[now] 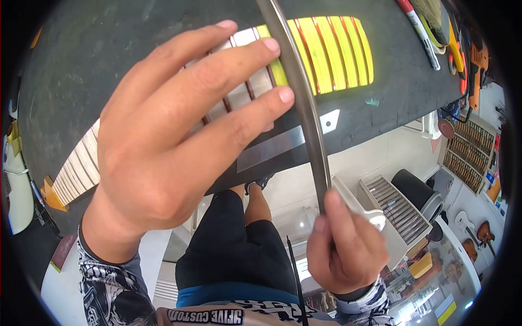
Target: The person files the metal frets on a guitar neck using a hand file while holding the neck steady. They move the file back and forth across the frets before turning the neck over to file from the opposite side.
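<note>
1. R hand: closed, thumb + fingers pinching near end of metal bar.
2. Metal bar, 1 pc.: long, dark, lying across fretted board, approx. crosswise; near end overhangs table edge.
3. L hand: fingers spread wide, back up, over the board; 2 fingertips against bar's L edge. Thumb mostly hidden.
4. Fretted board: on table, under L hand + bar. Bright yellow-green sections w/ reddish-brown lines at R end; tan wood end far L.
5. Flat shiny strip, hole at R end: near table edge, partly behind bar.
6. Dark table.
7. Red-and-white marker: table's R side, nr. misc. tools.
</note>
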`<state>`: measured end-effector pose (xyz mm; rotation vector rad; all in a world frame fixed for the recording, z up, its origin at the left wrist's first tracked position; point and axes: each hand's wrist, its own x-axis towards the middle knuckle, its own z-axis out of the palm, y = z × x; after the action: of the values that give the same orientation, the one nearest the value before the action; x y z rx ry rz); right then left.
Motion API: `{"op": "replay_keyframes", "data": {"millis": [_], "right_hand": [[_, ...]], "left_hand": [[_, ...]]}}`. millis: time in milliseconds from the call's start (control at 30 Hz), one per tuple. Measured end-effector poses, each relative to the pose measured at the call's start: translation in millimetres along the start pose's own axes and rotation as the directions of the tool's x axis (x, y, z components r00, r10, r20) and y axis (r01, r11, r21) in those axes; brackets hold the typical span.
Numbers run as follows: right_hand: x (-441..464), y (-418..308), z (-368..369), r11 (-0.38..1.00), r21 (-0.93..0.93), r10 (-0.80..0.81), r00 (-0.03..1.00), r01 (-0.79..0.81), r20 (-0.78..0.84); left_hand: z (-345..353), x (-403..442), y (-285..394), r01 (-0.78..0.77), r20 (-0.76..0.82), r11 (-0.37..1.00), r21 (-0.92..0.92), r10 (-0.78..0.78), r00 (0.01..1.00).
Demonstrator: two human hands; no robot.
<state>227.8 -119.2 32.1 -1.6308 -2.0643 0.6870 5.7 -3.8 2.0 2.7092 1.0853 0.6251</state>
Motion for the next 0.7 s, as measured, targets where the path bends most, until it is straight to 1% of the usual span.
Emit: {"op": "replay_keyframes", "data": {"millis": [33,100,133,167,267,333,400,467,533,567,667,700], "right_hand": [[-20.0,6.4,-3.1,0.999,-0.025,-0.031,0.999,0.031,0.009],[-62.1,8.0,-8.5,0.999,-0.044,-0.003,0.999,0.004,0.042],[-83.5,10.0,-10.6,0.999,-0.040,-0.010,0.999,0.011,0.043],[-104.1,9.3,-8.5,1.000,-0.011,0.016,1.000,-0.016,0.015],[-128.0,8.8,-13.4,1.000,0.000,0.015,0.998,-0.015,0.066],[-112.5,7.2,-12.7,1.000,-0.024,0.006,0.998,-0.005,0.065],[-74.4,4.8,-12.1,0.999,-0.043,-0.010,0.997,0.014,0.075],[-33.7,0.7,-2.0,0.998,-0.055,-0.021,1.000,0.022,0.003],[3.4,-9.4,-5.1,0.999,-0.042,0.019,0.998,-0.016,0.056],[11.4,-13.0,-7.1,0.999,-0.036,0.042,0.996,-0.039,0.085],[1.9,-13.2,-8.5,0.998,-0.031,0.064,0.995,-0.061,0.079],[-11.7,-7.6,-6.8,0.999,-0.044,0.033,0.998,-0.030,0.057]], "left_hand": [[3.2,-4.0,-4.2,-0.008,-0.027,1.000,-0.016,0.008,1.000],[3.9,-6.1,-7.3,-0.013,-0.042,0.999,-0.036,0.011,0.999],[3.1,-6.4,-7.1,-0.009,-0.031,0.999,-0.040,0.008,0.999],[3.2,-6.8,-6.2,-0.004,-0.028,0.999,-0.043,0.003,1.000],[4.1,-7.4,-4.9,0.006,-0.032,0.999,-0.046,-0.007,0.999],[4.7,-7.4,-4.9,0.008,-0.033,0.999,-0.051,-0.010,0.999],[4.2,-7.6,-6.2,0.003,-0.035,0.999,-0.046,-0.005,0.999],[4.3,-8.2,-7.1,0.000,-0.039,0.999,-0.044,-0.002,0.999],[4.1,-8.4,-6.9,0.006,-0.042,0.999,-0.052,-0.009,0.999],[4.2,-7.8,-6.4,0.012,-0.043,0.998,-0.058,-0.015,0.999],[4.3,-6.4,-2.7,0.041,-0.042,0.996,-0.075,-0.045,0.998],[3.6,-5.7,-1.1,0.057,-0.038,0.995,-0.081,-0.060,0.998]]}}
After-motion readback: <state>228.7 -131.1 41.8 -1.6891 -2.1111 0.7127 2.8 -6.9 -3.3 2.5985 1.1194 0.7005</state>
